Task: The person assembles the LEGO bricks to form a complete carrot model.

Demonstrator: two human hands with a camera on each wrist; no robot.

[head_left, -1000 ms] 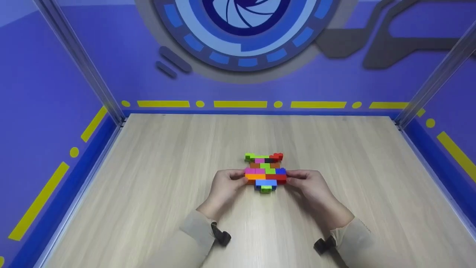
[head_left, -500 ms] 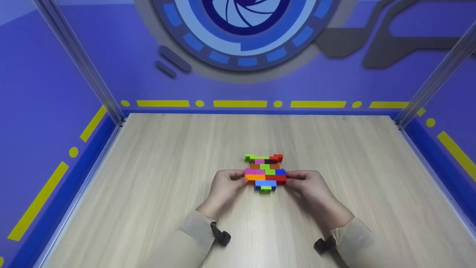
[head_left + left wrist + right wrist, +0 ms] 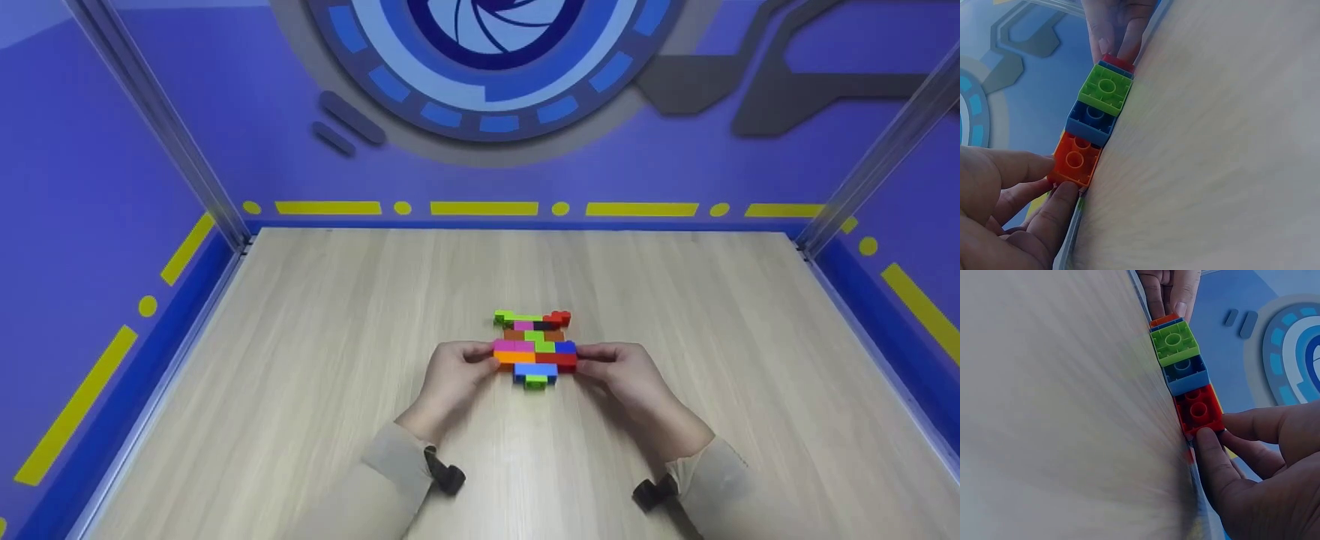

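Observation:
A figure built of several coloured toy building bricks (image 3: 525, 346) lies on the wooden table between both hands. My left hand (image 3: 455, 375) pinches its left end at the orange brick (image 3: 1075, 160). At the opposite end, my right hand (image 3: 628, 379) pinches the red brick (image 3: 1199, 410) between thumb and fingers. A blue brick (image 3: 535, 370) and a lime green brick (image 3: 1175, 342) stick out toward me, and their hollow undersides face the wrist cameras. Farther back, the figure carries a lime brick (image 3: 504, 317) on the left and a red one (image 3: 557, 319) on the right.
The light wooden table (image 3: 337, 315) spreads around the bricks. A blue wall (image 3: 420, 184) with yellow marks rises behind it, and side panels with metal posts (image 3: 161, 127) stand left and right. Black straps (image 3: 448, 478) sit at the sleeves.
The far end of the brick figure has dipped very slightly toward me since a second ago. Both hands keep the same place and the same hold.

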